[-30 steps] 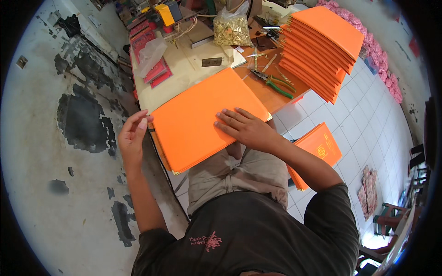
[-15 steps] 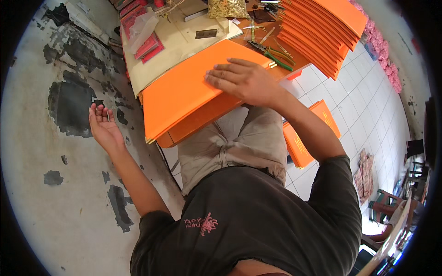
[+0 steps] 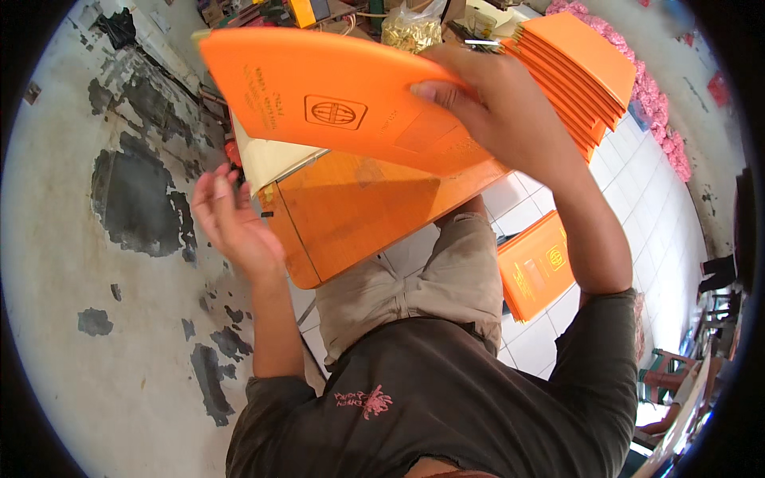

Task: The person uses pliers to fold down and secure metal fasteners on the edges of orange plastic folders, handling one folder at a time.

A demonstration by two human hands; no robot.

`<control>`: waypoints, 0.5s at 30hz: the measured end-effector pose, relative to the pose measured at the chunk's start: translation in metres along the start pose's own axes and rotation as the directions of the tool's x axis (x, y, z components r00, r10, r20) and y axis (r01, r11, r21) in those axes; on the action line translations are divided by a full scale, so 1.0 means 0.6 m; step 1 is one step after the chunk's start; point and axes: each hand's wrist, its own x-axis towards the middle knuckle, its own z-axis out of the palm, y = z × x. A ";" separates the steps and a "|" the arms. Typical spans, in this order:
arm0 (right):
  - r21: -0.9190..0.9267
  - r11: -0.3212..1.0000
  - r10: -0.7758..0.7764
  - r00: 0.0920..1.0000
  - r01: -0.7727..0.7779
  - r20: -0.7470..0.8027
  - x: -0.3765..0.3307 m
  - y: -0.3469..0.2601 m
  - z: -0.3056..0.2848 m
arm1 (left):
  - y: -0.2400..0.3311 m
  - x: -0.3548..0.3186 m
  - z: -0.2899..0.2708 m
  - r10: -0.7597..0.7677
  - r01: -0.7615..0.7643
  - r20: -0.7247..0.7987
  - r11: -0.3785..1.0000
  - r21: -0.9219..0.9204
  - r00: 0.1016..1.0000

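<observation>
An orange folder [image 3: 319, 88] with gold print and an emblem is tilted up above the wooden table [image 3: 351, 207]. My right hand [image 3: 494, 95] grips its right end, thumb on the printed face and the other fingers behind it. Near the table's left corner, my left hand [image 3: 237, 219] is raised with nothing in it, its fingers curved and apart, below the folder's left end. A cream sheet [image 3: 275, 155] lies on the table, partly hidden by the folder.
A tall stack of orange folders [image 3: 570, 64] stands at the far right. A smaller orange pile [image 3: 538, 267] sits low beside my right leg, above the white tiled floor [image 3: 526, 350]. Behind the folder is a bag of gold-coloured pieces [image 3: 410, 32]. A peeling wall [image 3: 143, 319] rises at the left.
The orange folder, lying flat under my right hand before, is now lifted and tilted in its grip, baring the tabletop. My left hand has moved right toward the table corner.
</observation>
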 end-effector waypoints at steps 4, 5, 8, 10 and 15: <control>0.031 0.999 0.025 0.997 -0.027 0.076 0.032 0.023 -0.007 | 0.006 -0.032 0.077 -0.122 0.131 0.433 0.991 0.008 0.893; 0.026 0.999 0.026 0.995 -0.028 0.097 0.038 0.028 0.001 | 0.010 -0.036 0.092 -0.141 0.144 0.473 0.989 0.030 0.870; 0.036 0.983 0.162 0.950 -0.178 0.268 0.053 0.021 0.008 | 0.014 -0.037 0.123 -0.203 0.203 0.590 0.977 0.066 0.781; 0.031 0.959 0.248 0.891 -0.280 0.380 0.061 0.008 0.008 | 0.005 -0.040 0.126 -0.201 0.195 0.607 0.978 0.078 0.768; 0.072 0.996 0.012 0.912 -0.046 0.410 0.079 0.014 0.015 | -0.003 -0.050 0.129 -0.202 0.185 0.607 0.978 0.091 0.769</control>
